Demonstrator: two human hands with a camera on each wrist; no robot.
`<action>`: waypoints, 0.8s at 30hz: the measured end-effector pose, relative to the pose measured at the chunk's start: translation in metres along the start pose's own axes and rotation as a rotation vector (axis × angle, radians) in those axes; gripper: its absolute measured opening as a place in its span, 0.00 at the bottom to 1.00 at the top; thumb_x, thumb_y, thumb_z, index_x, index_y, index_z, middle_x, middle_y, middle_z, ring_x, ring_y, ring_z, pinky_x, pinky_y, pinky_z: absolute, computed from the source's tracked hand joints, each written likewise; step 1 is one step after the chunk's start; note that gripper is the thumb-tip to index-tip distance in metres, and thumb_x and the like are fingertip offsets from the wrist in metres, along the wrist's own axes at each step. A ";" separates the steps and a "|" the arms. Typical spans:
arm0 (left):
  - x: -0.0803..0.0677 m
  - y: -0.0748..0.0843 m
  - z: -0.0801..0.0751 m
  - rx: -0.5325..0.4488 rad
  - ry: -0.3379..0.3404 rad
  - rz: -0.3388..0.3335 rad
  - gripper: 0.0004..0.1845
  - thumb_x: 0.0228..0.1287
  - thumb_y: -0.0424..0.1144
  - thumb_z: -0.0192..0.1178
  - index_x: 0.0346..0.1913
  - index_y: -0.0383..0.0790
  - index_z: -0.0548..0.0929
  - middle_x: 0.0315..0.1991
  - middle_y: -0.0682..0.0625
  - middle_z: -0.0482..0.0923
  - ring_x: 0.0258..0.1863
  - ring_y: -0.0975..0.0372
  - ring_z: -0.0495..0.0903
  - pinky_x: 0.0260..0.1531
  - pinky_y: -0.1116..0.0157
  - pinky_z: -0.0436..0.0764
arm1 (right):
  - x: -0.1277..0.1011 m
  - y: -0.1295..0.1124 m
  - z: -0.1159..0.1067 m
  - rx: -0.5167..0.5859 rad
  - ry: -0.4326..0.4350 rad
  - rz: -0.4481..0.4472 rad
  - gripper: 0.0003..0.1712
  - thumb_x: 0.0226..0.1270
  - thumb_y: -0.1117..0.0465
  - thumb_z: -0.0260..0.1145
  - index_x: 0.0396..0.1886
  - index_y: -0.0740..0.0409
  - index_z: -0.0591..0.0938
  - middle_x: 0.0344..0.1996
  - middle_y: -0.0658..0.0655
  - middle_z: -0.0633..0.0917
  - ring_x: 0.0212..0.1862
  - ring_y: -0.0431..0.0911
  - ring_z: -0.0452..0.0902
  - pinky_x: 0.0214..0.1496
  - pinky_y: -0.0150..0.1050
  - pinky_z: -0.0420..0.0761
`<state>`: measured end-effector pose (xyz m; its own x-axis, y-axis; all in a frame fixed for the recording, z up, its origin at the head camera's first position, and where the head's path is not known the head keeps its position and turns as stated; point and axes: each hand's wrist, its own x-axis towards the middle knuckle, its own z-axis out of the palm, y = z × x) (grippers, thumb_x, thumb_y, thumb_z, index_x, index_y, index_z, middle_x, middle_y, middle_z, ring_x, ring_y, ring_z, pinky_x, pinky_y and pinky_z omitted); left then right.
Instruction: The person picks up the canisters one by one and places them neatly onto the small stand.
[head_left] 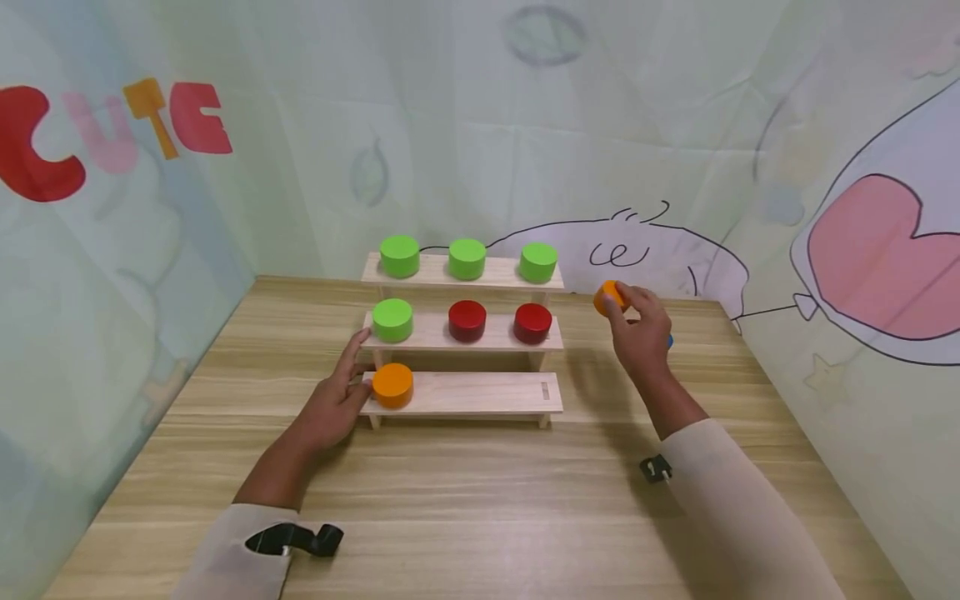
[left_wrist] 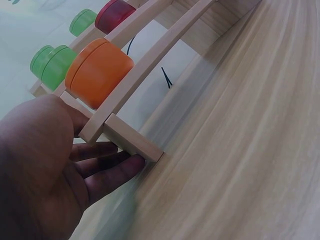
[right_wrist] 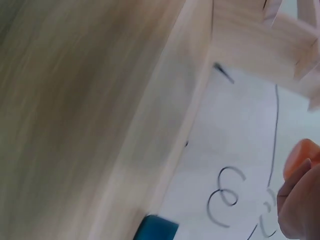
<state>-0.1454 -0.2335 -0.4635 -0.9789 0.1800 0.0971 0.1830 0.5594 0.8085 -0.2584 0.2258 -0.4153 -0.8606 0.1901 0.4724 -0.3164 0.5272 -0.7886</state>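
Note:
A three-tier wooden stand carries round blocks. Three green blocks sit on the top tier; a green block and two red blocks on the middle one. At the left of the lowest tier rests an orange block. My left hand holds the stand's left end, its thumb beside that orange block and its fingers against the leg. Right of the stand, above the table, my right hand pinches another orange block between thumb and fingers.
A blue object lies on the table behind the right hand, mostly hidden in the head view. Printed cloth walls stand at the back and both sides. Dark straps hang at the sleeves.

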 end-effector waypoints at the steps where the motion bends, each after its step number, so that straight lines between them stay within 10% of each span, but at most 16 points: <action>1: 0.000 0.000 0.000 -0.001 0.000 0.000 0.43 0.87 0.35 0.45 0.90 0.66 0.36 0.77 0.26 0.71 0.70 0.31 0.80 0.70 0.30 0.75 | -0.002 -0.004 0.002 0.014 0.018 -0.015 0.26 0.80 0.54 0.71 0.71 0.61 0.85 0.65 0.66 0.84 0.64 0.57 0.82 0.44 0.17 0.76; 20: 0.000 -0.004 0.001 -0.007 -0.006 -0.014 0.43 0.87 0.36 0.44 0.90 0.71 0.35 0.78 0.26 0.69 0.71 0.30 0.78 0.71 0.30 0.73 | -0.036 -0.074 0.020 0.201 0.064 -0.210 0.26 0.81 0.59 0.70 0.75 0.54 0.82 0.70 0.62 0.81 0.65 0.52 0.83 0.45 0.20 0.83; 24: 0.000 -0.004 0.001 -0.003 -0.006 -0.015 0.44 0.87 0.36 0.44 0.89 0.71 0.35 0.78 0.26 0.69 0.71 0.31 0.79 0.71 0.30 0.74 | -0.043 -0.084 0.024 0.194 0.032 -0.265 0.26 0.79 0.62 0.71 0.74 0.56 0.83 0.71 0.62 0.81 0.49 0.47 0.85 0.36 0.19 0.78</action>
<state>-0.1464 -0.2354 -0.4674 -0.9809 0.1768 0.0816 0.1684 0.5594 0.8116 -0.2044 0.1534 -0.3793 -0.7260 0.0944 0.6811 -0.6008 0.3948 -0.6951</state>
